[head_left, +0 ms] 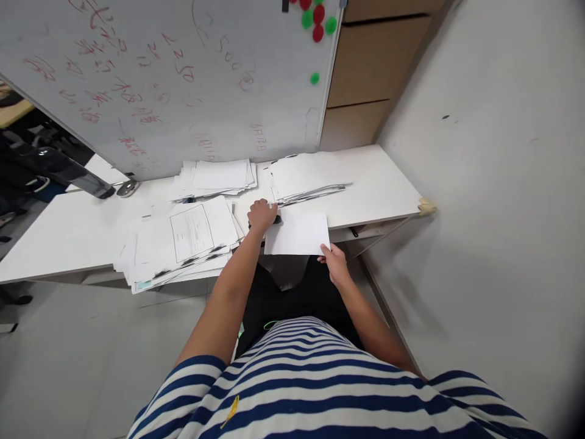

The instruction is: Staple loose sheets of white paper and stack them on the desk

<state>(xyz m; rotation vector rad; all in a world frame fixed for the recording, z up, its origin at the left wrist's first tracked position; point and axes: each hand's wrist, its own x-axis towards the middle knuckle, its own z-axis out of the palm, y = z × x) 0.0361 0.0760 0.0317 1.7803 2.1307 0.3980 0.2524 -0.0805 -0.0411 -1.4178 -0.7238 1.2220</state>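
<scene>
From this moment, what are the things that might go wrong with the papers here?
The left paper pile juts past the desk's front edge, close to the left forearm; a brush could send pages to the floor.

The white sheet also overhangs that edge, with the right hand gripping its near corner; a tug might crease it, or catch it on the small dark object by the left hand.

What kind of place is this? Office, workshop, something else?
Most likely an office or similar workroom: a whiteboard with red writing stands behind a white desk, and stacks of paper lie on the desk.
</scene>
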